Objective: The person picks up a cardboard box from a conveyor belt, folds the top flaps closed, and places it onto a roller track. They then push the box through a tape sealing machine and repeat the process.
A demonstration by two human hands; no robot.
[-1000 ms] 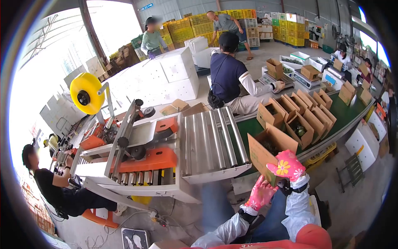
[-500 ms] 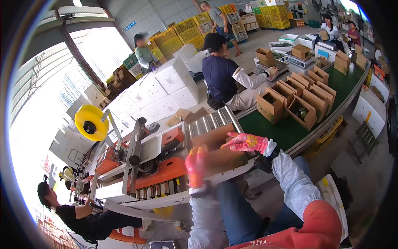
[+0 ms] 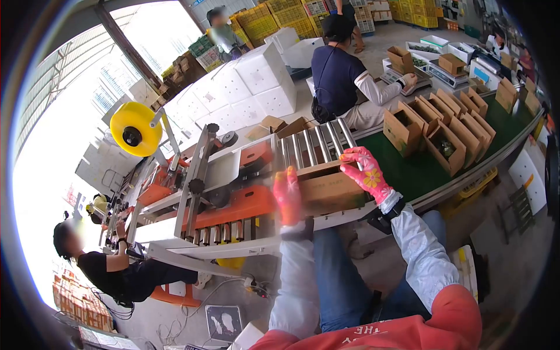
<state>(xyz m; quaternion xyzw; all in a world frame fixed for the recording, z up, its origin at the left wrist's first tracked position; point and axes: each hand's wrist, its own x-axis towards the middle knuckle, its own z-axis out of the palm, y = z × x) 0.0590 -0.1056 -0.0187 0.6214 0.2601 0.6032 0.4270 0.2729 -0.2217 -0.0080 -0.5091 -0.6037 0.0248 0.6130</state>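
A brown cardboard box (image 3: 329,189) lies on the near end of the metal rollers, between my two gloved hands. At its left end is my left hand (image 3: 287,195), in a pink glove, upright and somewhat blurred, with its fingers spread. My right hand (image 3: 367,172), in a pink glove with a yellow flower, touches the box's right end, thumb and fingers apart. The rollers (image 3: 312,147) run beyond the box. Left of the box stands the taping machine with its orange plate (image 3: 236,207) and yellow tape roll (image 3: 136,129).
Several open cartons (image 3: 443,149) stand on the green belt (image 3: 388,169) at right. A co-worker in a dark shirt (image 3: 335,79) sits across the belt. Another person (image 3: 105,262) is at lower left. White foam boxes (image 3: 245,81) are stacked behind the machine.
The view has shifted. The box, tilted and blurred before, now lies along the rollers' near edge. My right hand has turned from pointing left to fingers up at the box's right end.
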